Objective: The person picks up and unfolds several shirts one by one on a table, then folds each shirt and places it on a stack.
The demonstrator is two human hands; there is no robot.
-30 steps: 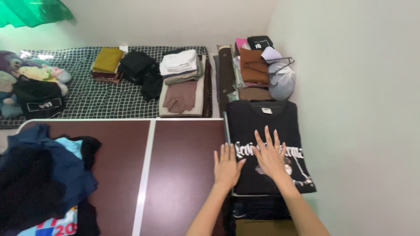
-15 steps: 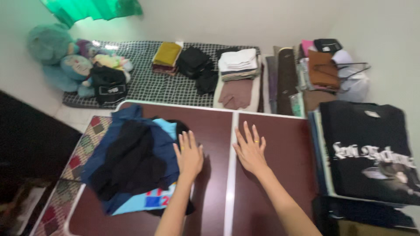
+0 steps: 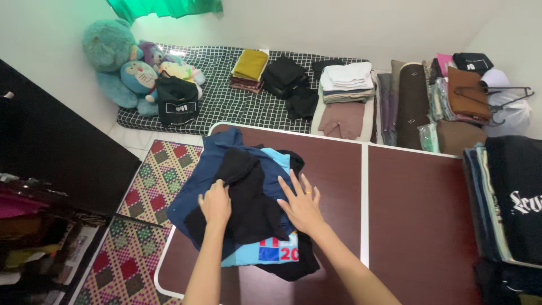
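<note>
Both hands on a heap of clothes (image 3: 243,209) on the left part of the brown table (image 3: 418,226). Left hand (image 3: 215,204) curled, fingers pinching a fold of the black top (image 3: 251,197) that lies uppermost. Right hand (image 3: 302,204) flat on the heap, fingers spread wide, a ring on one finger. Under the black top, a dark blue cloth (image 3: 206,175), a light blue shirt (image 3: 265,251) with red and blue print, and more black cloth at the near edge. All crumpled and mixed up, nothing in the heap folded yet.

Done already, by the look of it: a neat stack of folded shirts (image 3: 508,203) at the right edge of the table, a black one with white print on top. More folded piles (image 3: 344,85) well apart on the checked mattress (image 3: 226,104) past the table, next to soft toys (image 3: 121,68). Left to do, probably: the whole heap, piece by piece, black top first.
</note>
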